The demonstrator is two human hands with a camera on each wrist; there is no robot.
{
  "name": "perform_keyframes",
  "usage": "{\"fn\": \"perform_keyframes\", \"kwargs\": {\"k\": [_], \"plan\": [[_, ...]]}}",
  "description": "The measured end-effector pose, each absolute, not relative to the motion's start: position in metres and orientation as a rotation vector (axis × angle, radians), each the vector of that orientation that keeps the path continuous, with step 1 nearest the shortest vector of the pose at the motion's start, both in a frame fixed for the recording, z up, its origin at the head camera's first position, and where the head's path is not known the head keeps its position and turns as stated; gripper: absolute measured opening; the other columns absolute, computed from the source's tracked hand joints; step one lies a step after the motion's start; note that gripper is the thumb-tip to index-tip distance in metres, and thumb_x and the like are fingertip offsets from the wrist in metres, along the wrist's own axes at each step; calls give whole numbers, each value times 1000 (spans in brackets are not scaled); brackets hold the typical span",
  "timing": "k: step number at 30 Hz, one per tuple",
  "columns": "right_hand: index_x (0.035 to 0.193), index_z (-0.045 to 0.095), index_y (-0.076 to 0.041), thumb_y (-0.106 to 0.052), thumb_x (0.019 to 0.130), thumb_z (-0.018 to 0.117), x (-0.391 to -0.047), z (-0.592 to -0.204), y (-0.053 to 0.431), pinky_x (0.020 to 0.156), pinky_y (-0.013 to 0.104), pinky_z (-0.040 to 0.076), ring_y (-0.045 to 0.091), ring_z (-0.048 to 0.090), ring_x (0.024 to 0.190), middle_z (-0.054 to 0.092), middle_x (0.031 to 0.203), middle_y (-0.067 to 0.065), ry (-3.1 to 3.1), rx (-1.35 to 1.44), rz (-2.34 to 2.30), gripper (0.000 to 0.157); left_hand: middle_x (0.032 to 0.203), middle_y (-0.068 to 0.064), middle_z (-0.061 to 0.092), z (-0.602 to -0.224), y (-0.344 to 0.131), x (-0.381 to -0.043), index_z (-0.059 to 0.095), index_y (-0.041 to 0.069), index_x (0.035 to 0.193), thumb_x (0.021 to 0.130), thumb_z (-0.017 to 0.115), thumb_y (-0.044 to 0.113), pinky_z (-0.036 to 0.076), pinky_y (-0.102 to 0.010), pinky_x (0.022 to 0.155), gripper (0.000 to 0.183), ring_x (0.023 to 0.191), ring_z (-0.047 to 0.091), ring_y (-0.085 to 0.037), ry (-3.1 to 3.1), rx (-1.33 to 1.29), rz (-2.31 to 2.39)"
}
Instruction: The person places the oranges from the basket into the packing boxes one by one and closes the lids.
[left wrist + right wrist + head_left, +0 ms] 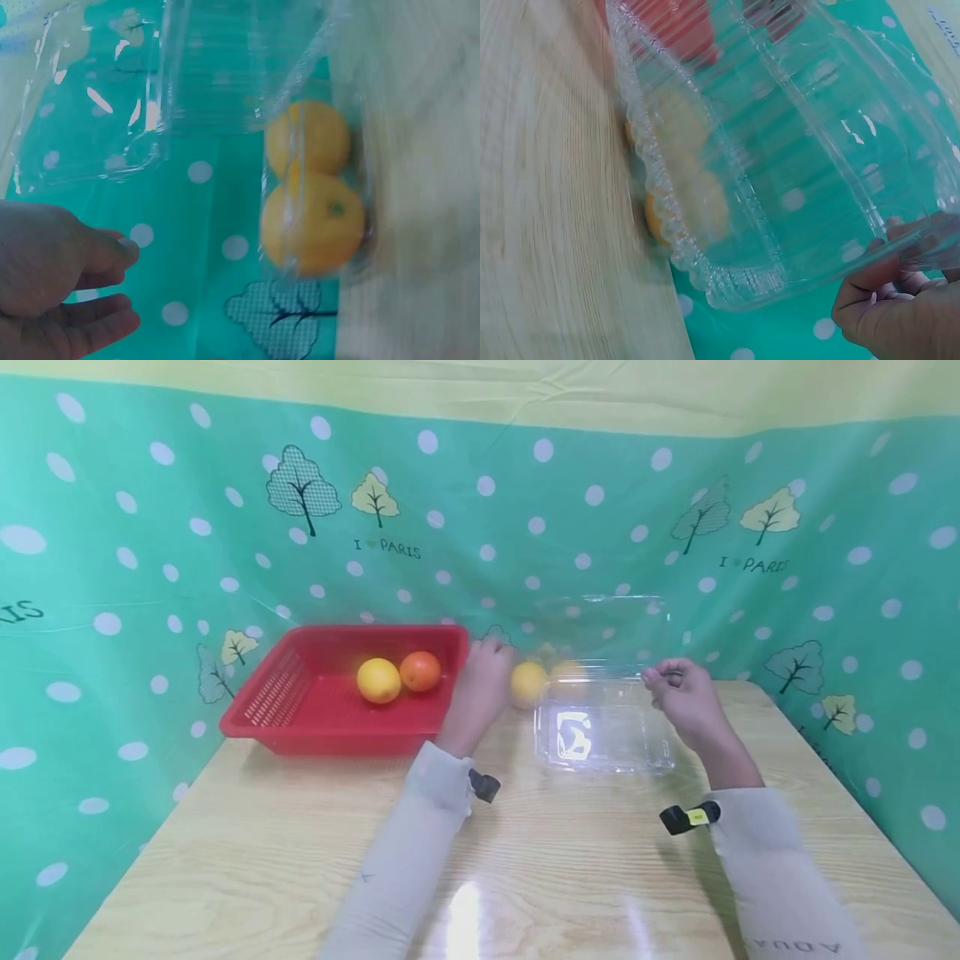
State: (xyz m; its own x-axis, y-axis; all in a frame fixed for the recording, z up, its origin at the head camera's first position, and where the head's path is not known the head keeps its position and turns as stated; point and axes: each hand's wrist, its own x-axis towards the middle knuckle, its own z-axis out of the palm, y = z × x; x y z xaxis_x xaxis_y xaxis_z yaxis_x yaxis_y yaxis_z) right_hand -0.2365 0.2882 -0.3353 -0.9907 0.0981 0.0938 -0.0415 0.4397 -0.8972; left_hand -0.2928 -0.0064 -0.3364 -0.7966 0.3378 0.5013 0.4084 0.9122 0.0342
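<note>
My right hand point(682, 693) pinches the right edge of a clear plastic clamshell box point(607, 735), whose lid stands raised. The box is tilted up over the table. My left hand point(482, 685), blurred, hovers beside the right rim of a red basket point(330, 739). In the left wrist view its thumb and fingers point(101, 322) stand apart with nothing between them. Two oranges point(311, 225) sit close together behind the clamshell, with clear plastic around them. Through the clamshell, the right wrist view shows these oranges point(694, 206) dimly.
Inside the basket lie a yellow-orange fruit point(378, 681) and a redder orange fruit point(420, 671). A light wooden table point(300, 843) holds everything. A green dotted cloth point(487, 527) hangs right behind and at both sides.
</note>
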Motion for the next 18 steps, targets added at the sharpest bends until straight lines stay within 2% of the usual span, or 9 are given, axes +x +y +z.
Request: {"fn": "perform_keyframes", "kwargs": {"k": [6, 13, 18], "plan": [[130, 44, 8, -28, 109, 49, -246, -342, 275, 86, 23, 54, 31, 57, 109, 54, 127, 24, -2543, -44, 1663, 42, 116, -12, 63, -330, -18, -290, 73, 6, 118, 92, 70, 2, 60, -35, 83, 27, 106, 57, -29, -2575, -551, -358], [131, 44, 8, -27, 109, 49, -259, -353, 262, 84, 26, 54, 35, 56, 109, 53, 127, 24, -2557, -62, 1701, 41, 117, -14, 63, -325, -33, -287, 73, 3, 116, 94, 65, 0, 59, -35, 82, 24, 102, 55, -29, -2592, -523, -357], [131, 43, 5, -27, 109, 49, -268, -362, 257, 80, 27, 53, 30, 56, 99, 54, 121, 19, -2576, -94, 1718, 39, 120, -15, 61, -317, -48, -288, 72, 3, 117, 98, 61, 5, 57, -36, 87, 22, 104, 53, -31, -2631, -523, -296]]}}
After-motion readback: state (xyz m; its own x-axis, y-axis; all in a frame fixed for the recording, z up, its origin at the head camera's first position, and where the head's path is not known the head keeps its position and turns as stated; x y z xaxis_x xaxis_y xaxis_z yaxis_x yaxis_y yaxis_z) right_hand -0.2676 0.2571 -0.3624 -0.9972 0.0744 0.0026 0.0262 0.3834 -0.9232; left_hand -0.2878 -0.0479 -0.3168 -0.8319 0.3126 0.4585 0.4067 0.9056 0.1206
